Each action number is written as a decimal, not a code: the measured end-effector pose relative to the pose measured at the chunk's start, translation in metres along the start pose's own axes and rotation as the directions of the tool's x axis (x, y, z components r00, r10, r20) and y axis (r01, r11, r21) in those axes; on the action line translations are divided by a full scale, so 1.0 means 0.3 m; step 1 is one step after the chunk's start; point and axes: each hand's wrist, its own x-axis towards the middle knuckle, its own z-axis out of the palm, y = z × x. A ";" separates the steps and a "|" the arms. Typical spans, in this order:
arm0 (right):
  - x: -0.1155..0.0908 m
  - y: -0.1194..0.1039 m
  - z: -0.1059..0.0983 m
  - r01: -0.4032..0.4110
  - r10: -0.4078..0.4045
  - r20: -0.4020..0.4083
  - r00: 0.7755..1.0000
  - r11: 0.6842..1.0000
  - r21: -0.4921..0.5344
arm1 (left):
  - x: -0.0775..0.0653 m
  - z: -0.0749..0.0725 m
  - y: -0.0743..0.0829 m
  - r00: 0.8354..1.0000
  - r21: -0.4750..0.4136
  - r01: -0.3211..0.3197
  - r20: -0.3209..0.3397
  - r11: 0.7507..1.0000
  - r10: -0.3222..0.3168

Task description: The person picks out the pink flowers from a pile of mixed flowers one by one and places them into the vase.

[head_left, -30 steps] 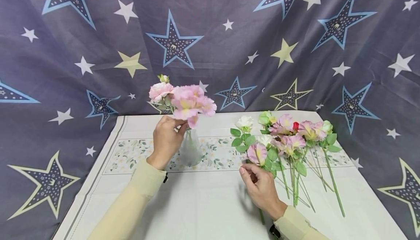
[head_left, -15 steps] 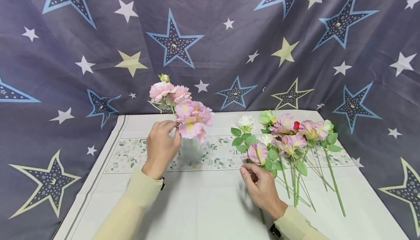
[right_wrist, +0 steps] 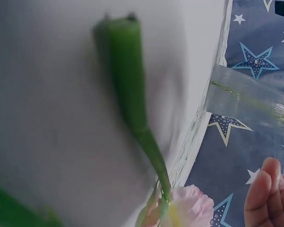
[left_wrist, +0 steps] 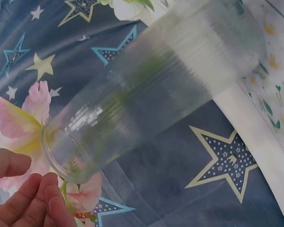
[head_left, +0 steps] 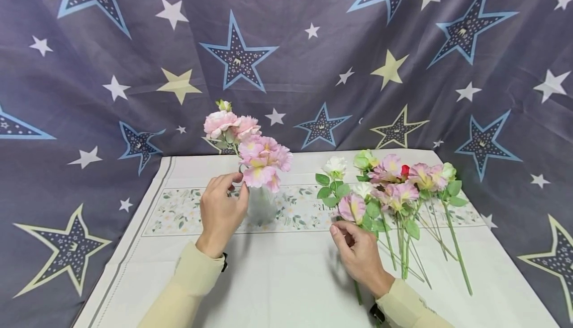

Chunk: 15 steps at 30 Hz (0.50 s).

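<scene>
My left hand (head_left: 222, 207) is beside the mouth of a clear ribbed vase (head_left: 261, 207), its thumb and fingers apart and holding nothing. Its fingertips are close to the lowest petals of a pink-and-yellow flower (head_left: 264, 161) standing in the vase; whether they touch is unclear. Pale pink peonies (head_left: 221, 123) rise behind that flower. The left wrist view shows the vase (left_wrist: 146, 99) from the side, stems blurred inside. My right hand (head_left: 360, 253), fingers loosely curled, hangs over the stem of a lying pink flower (head_left: 351, 208). In the right wrist view the green stem (right_wrist: 128, 80) is apart from the fingers (right_wrist: 259, 194).
Several artificial flowers lie in a pile (head_left: 396, 193) on the right of the table, pink, white, pale green and one red bud (head_left: 405, 170). A floral-printed band (head_left: 179, 211) crosses the white tablecloth (head_left: 277, 278). A star-patterned curtain (head_left: 277, 44) stands behind.
The pink-and-yellow flower, pinched by my left hand a second ago, has sunk lower in the vase. My left hand has let go and moved down and slightly left. My right hand has hardly moved.
</scene>
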 end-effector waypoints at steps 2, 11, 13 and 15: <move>0.002 0.000 -0.004 -0.012 0.012 0.001 1.000 1.000 0.001 | -0.010 0.001 0.004 1.000 -0.011 0.000 -0.009 1.000 0.000; 0.013 0.010 -0.034 -0.012 0.012 -0.018 1.000 1.000 0.004 | -0.072 0.026 0.014 1.000 -0.045 -0.001 0.008 0.999 0.001; 0.016 0.013 -0.042 0.001 -0.001 -0.025 1.000 1.000 -0.013 | -0.090 0.035 0.017 0.999 -0.056 0.003 0.033 0.998 -0.001; 0.019 0.015 -0.049 0.010 -0.011 -0.031 0.999 0.999 -0.041 | -0.107 0.046 0.022 0.998 -0.064 0.015 0.065 0.998 -0.011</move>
